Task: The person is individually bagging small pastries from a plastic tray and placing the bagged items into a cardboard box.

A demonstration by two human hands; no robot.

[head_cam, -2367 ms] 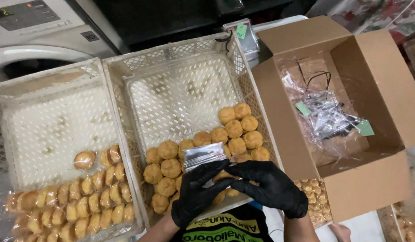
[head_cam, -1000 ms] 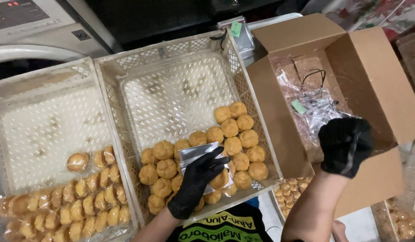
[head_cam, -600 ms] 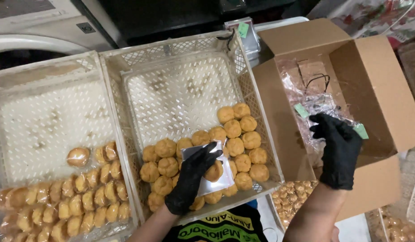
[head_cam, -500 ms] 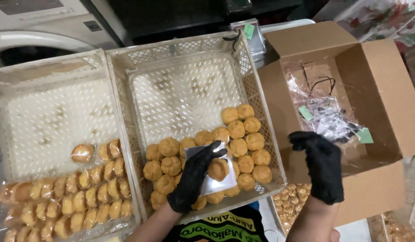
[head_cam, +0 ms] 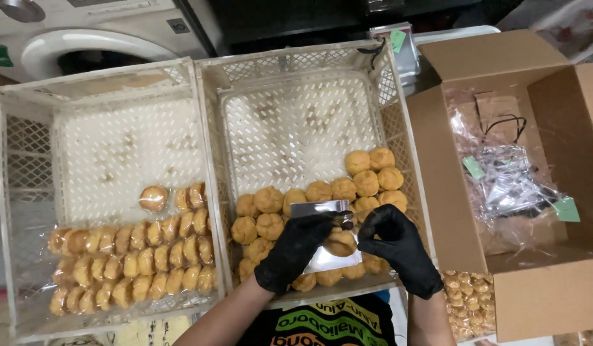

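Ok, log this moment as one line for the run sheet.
left hand: holds clear bag | right hand: at bag mouth, on pastry | middle crate: loose pastries | left crate: bagged pastries

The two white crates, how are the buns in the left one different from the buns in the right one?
The left crate holds buns sealed in clear bags and packed in rows. The right crate holds loose buns, bare and in a looser heap. Both gloved hands, left hand and right hand, work over the right crate only. Both crates are white plastic mesh, and all the buns are round and golden.
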